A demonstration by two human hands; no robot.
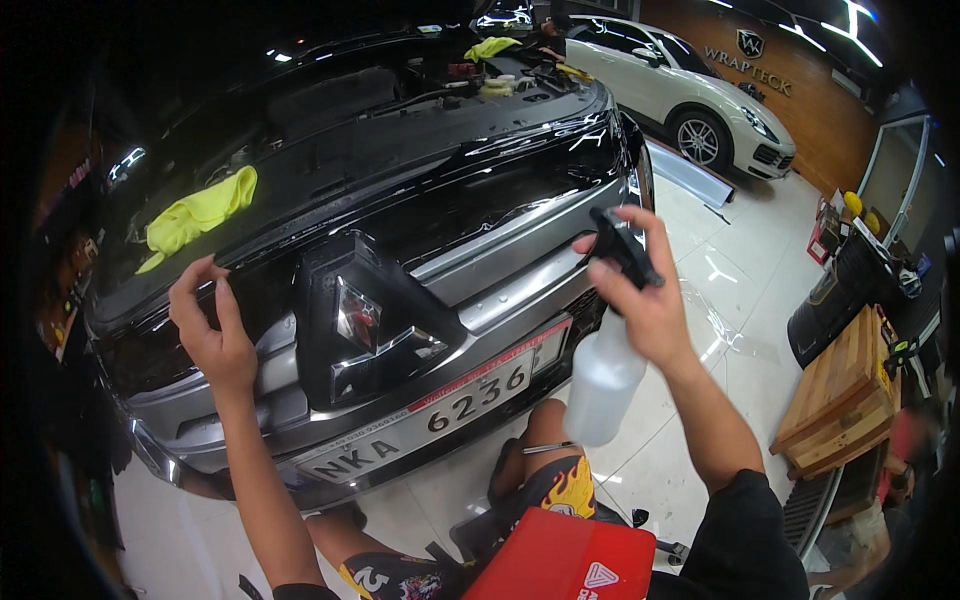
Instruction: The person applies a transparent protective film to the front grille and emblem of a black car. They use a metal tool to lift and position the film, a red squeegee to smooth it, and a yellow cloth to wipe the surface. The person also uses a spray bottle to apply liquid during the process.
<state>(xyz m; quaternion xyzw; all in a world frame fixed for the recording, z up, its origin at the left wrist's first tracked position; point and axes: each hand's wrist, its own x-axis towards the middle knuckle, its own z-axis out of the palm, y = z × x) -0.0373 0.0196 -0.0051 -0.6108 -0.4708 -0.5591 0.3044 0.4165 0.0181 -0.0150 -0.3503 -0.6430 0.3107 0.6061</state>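
Note:
My right hand (pixel 650 300) grips a spray bottle (pixel 605 385) by its black trigger head, fingers curled around it. The bottle's body is translucent white and hangs tilted in front of the car's right front corner. My left hand (pixel 213 325) is raised at the left of the car's front, thumb and forefinger drawn together in a pinch. Whatever lies between those fingertips is too small to make out. Between my hands is the car's grille (pixel 510 285), silver and glossy black, with a large dark emblem housing (pixel 345 345) in its middle.
A yellow-green cloth (pixel 205 212) lies on the car's front edge, another (pixel 492 47) farther back. Below the grille is the licence plate (pixel 450 410). A red box-like object (pixel 565 560) is by my legs. At right stand a wooden crate (pixel 840 390) and a white car (pixel 680 85).

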